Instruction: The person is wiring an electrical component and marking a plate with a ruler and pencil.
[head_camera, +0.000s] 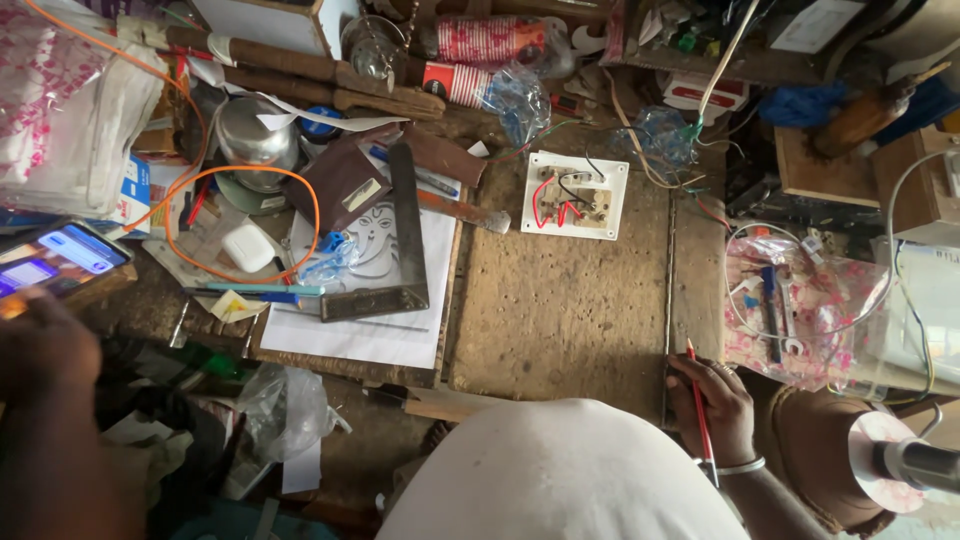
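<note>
Head view: right hand (718, 408) gripping red pencil (699, 405) right of switch plate (574, 194), left hand (40, 345) holding phone (58, 262); keeping pencil steady.

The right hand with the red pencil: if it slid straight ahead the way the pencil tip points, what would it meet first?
The right hand holds a red pencil pointing up the bare wooden workbench. Straight ahead lies mostly open board along a seam, then probably the tangle of loose wires beside the white switch plate; depth is hard to judge.
</note>
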